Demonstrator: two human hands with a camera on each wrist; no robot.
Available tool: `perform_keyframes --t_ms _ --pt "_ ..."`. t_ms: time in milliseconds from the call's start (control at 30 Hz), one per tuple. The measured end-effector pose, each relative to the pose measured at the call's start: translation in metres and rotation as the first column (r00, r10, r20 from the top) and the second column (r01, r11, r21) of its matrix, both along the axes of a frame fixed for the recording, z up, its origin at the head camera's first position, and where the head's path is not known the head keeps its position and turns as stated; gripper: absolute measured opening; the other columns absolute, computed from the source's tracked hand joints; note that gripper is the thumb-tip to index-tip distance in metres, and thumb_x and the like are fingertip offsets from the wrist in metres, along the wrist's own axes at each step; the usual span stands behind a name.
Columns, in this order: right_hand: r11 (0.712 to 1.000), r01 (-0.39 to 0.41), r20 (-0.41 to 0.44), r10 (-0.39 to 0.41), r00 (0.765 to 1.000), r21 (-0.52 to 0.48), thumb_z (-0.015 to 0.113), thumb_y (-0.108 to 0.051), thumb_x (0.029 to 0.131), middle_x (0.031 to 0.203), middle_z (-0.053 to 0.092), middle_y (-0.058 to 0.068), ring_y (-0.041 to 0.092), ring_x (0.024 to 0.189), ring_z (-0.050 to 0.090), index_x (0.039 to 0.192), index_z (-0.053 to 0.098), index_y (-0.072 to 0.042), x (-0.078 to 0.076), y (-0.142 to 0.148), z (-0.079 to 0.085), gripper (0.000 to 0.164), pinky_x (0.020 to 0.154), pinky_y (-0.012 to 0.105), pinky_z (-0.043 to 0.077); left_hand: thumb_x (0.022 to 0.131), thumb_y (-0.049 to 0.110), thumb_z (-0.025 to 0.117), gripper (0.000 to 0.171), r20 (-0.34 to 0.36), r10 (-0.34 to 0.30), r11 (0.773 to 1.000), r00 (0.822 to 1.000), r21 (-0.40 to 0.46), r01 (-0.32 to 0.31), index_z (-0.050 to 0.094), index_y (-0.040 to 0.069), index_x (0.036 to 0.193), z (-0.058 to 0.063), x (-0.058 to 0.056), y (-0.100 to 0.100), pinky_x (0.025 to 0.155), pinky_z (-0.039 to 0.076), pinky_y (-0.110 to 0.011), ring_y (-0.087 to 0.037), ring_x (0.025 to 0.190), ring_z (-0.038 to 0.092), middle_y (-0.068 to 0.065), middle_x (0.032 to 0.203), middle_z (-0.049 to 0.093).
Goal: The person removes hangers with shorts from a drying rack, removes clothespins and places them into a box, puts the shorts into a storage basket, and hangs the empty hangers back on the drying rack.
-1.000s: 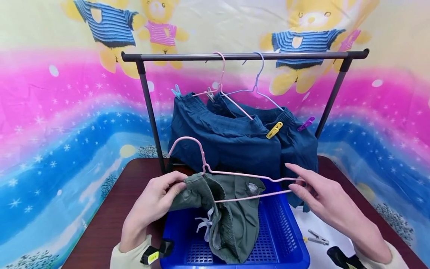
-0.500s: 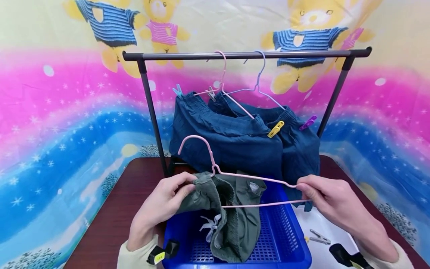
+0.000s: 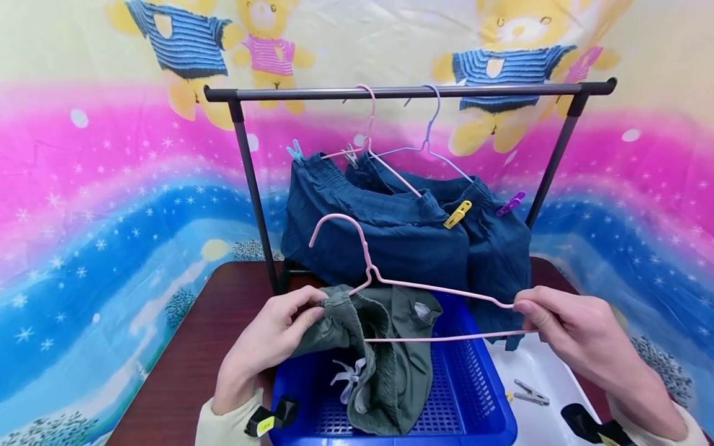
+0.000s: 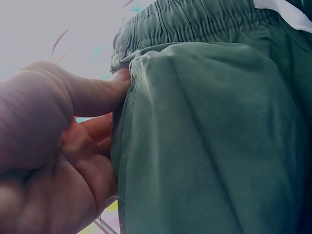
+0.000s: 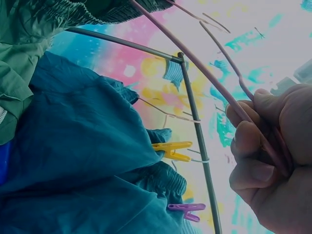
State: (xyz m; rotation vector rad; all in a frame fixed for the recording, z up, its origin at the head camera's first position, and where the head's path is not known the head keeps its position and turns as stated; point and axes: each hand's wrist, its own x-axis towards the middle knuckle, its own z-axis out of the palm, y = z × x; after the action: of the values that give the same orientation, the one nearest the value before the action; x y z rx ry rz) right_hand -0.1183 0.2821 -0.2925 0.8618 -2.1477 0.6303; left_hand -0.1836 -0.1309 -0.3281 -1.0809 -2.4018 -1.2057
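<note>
Green drawstring shorts (image 3: 409, 365) hang over the blue basket, their elastic waistband gathered. My left hand (image 3: 273, 331) pinches the waistband's left side between thumb and fingers; the left wrist view shows the thumb pressed on the cloth (image 4: 195, 122) just below the elastic. A pink wire hanger (image 3: 440, 287) has its left end inside the waist opening, where the cloth hides it. Its hook points up and left. My right hand (image 3: 574, 334) grips the hanger's right end, and in the right wrist view the fingers curl round the pink wire (image 5: 195, 61).
Behind stands a dark rack (image 3: 312, 94) with two hangers bearing navy shorts (image 3: 379, 241), held by clothespins such as a yellow one (image 3: 458, 215) and a purple one (image 3: 511, 203). Below are a blue basket (image 3: 496, 427) and a white tray (image 3: 549, 378) with a loose clothespin (image 3: 531, 393).
My right hand has closed on the hanger's right end, having been more open a second ago. Hanger and right hand have since shifted right; the left hand kept its pinch.
</note>
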Motion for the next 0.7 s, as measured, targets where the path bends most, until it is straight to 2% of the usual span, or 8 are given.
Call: perform_keyframes --t_ms 200,333,533,700 --pt "0.999 0.043 0.001 -0.043 0.999 0.032 0.061 -0.005 0.095 0.070 0.059 -0.016 -0.012 0.060 0.046 0.096 0.068 -0.017 0.003 0.000 0.007 0.014 0.054 0.008 0.039 0.098 0.012 0.059 0.018 0.019 0.006 1.000 1.000 -0.007 -0.006 0.064 0.027 0.106 0.001 0.000 0.000 0.064 0.042 -0.024 -0.006 0.072 0.050 0.010 0.088 0.058" --pt "0.999 0.045 -0.018 -0.045 0.999 0.018 0.061 -0.013 0.097 0.070 0.060 -0.016 -0.012 0.061 0.047 0.093 0.070 -0.015 0.004 0.002 0.010 0.010 0.057 0.008 0.040 0.098 0.012 0.059 0.018 0.020 0.006 1.000 1.000 -0.010 -0.006 0.064 0.027 0.106 0.002 0.001 0.000 0.065 0.042 -0.024 -0.006 0.071 0.050 0.010 0.087 0.058" --pt "0.996 0.089 -0.052 -0.088 0.995 0.012 0.059 -0.023 0.098 0.068 0.062 -0.014 -0.012 0.061 0.048 0.092 0.071 -0.010 0.008 0.011 0.015 0.019 0.058 0.007 0.043 0.096 0.010 0.061 0.019 0.033 0.005 1.000 0.999 -0.020 -0.004 0.064 0.026 0.107 0.002 0.001 0.000 0.063 0.042 -0.024 -0.005 0.069 0.048 0.010 0.088 0.058" --pt "0.989 0.148 -0.050 -0.148 0.988 -0.011 0.063 -0.013 0.095 0.068 0.058 -0.015 -0.012 0.062 0.046 0.092 0.071 -0.008 0.015 0.020 0.021 0.011 0.056 0.008 0.041 0.096 0.010 0.062 0.019 0.039 0.008 1.000 0.999 -0.030 -0.007 0.064 0.026 0.106 0.001 0.000 -0.001 0.064 0.043 -0.024 -0.007 0.072 0.050 0.010 0.091 0.060"
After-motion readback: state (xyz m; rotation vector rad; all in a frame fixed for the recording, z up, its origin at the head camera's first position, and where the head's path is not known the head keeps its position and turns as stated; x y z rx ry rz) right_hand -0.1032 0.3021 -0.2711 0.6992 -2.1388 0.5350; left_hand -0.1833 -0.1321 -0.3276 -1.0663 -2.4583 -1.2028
